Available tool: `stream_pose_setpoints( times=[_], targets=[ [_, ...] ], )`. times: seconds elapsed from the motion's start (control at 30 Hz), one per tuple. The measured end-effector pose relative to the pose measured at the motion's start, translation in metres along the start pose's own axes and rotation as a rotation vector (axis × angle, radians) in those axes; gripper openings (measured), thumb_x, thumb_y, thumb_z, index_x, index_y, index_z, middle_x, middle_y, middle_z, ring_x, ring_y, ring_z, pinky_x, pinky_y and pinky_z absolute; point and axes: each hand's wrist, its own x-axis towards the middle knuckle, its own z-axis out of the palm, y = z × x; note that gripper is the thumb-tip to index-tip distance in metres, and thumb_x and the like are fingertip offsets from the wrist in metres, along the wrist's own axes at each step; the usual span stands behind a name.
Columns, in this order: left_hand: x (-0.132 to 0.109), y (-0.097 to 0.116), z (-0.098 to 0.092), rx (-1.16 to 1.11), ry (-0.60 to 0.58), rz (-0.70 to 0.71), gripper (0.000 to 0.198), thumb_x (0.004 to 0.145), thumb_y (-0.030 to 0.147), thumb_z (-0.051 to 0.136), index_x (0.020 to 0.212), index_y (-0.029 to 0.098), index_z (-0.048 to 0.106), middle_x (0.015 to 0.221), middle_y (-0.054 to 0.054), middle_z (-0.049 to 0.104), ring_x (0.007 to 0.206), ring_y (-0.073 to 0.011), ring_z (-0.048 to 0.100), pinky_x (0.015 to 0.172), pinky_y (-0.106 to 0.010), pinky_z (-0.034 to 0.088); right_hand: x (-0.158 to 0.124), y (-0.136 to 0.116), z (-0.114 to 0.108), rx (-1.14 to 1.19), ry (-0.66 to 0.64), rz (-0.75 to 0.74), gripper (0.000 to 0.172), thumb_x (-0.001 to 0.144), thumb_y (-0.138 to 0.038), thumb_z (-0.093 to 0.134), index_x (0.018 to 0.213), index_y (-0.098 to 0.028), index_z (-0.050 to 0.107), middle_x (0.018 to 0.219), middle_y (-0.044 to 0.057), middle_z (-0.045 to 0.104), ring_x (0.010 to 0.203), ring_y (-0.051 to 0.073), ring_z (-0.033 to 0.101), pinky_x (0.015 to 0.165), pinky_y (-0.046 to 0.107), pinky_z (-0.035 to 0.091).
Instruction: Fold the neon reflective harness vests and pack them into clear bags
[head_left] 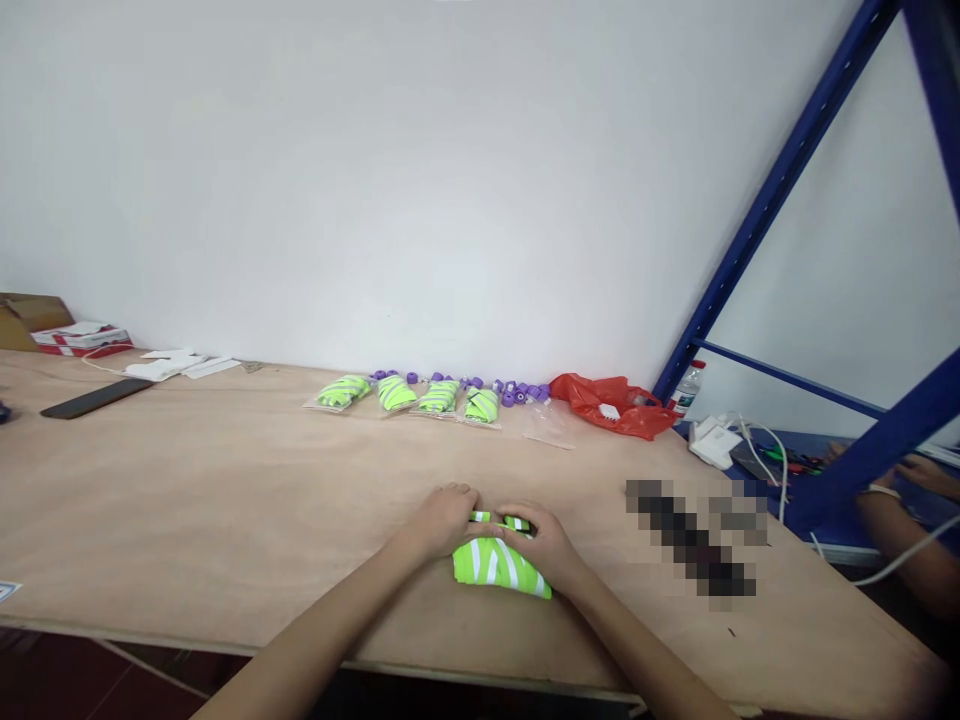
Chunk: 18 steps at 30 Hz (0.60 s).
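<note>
A folded bundle of neon-green reflective fabric (499, 566) with pale silvery stripes lies on the table near its front edge. My left hand (448, 520) is closed around its upper left side, thumb stretched across the top. From the upper right, my right hand (544, 545) grips the same bundle, and the two thumbs meet at the middle. Between the hands, a small striped end with a dark piece (517, 523) shows behind the thumbs. Parts of the bundle under my fingers are hidden.
Several clear bags of similar green fabric (438, 397) lie near the wall, before small purple rolls (517, 392). A red plastic bag (615, 405), bottle (686, 390) and white adapter (712, 442) stand right, by a blue rack (780, 180). Another person's arm (904, 530) shows beyond it.
</note>
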Motion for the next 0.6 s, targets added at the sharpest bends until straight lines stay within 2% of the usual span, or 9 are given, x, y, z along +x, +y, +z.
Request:
stream_pose_setpoints(
  times=[0.07, 0.13, 0.27, 0.47, 0.6],
  targets=[
    [0.001, 0.000, 0.002, -0.020, 0.013, 0.019, 0.059, 0.091, 0.071, 0.046, 0.092, 0.014, 0.064, 0.095, -0.012, 0.068, 0.090, -0.0262, 0.063, 0.076, -0.033, 0.044, -0.002, 0.000, 0.000, -0.101, 0.045, -0.020, 0.030, 0.087, -0.043, 0.062, 0.101, -0.018, 0.071, 0.101, 0.010, 0.072, 0.095, 0.025, 0.066, 0.085, 0.039, 0.052],
    [0.001, 0.001, 0.005, -0.037, 0.036, 0.020, 0.058, 0.089, 0.071, 0.049, 0.091, 0.015, 0.064, 0.095, -0.011, 0.068, 0.090, -0.0259, 0.062, 0.075, -0.032, 0.043, -0.004, 0.000, -0.001, -0.259, 0.057, -0.047, 0.024, 0.091, -0.040, 0.057, 0.092, -0.019, 0.070, 0.096, 0.009, 0.070, 0.094, 0.025, 0.064, 0.085, 0.039, 0.049],
    [0.000, 0.002, 0.011, -0.122, 0.041, -0.052, 0.054, 0.088, 0.071, 0.051, 0.089, 0.018, 0.062, 0.093, -0.008, 0.067, 0.085, -0.0236, 0.061, 0.072, -0.030, 0.041, -0.006, 0.005, 0.000, -0.466, 0.058, -0.071, 0.026, 0.095, -0.035, 0.049, 0.080, -0.021, 0.065, 0.088, 0.007, 0.067, 0.089, 0.024, 0.062, 0.078, 0.035, 0.045],
    [0.000, -0.002, 0.019, -0.329, 0.020, -0.140, 0.048, 0.082, 0.067, 0.062, 0.095, 0.021, 0.060, 0.101, -0.005, 0.069, 0.089, -0.0222, 0.061, 0.074, -0.028, 0.042, 0.002, 0.009, 0.004, -0.455, 0.031, -0.002, 0.015, 0.089, -0.032, 0.053, 0.078, -0.022, 0.055, 0.080, 0.003, 0.065, 0.078, 0.021, 0.062, 0.069, 0.029, 0.043],
    [-0.001, 0.001, 0.018, -0.311, -0.003, -0.212, 0.036, 0.083, 0.057, 0.064, 0.089, 0.021, 0.066, 0.098, -0.005, 0.071, 0.092, -0.0255, 0.064, 0.081, -0.032, 0.043, 0.003, 0.008, 0.004, -0.403, -0.024, 0.071, 0.015, 0.087, -0.034, 0.050, 0.076, -0.023, 0.049, 0.074, 0.002, 0.064, 0.071, 0.019, 0.062, 0.064, 0.027, 0.042]
  ],
)
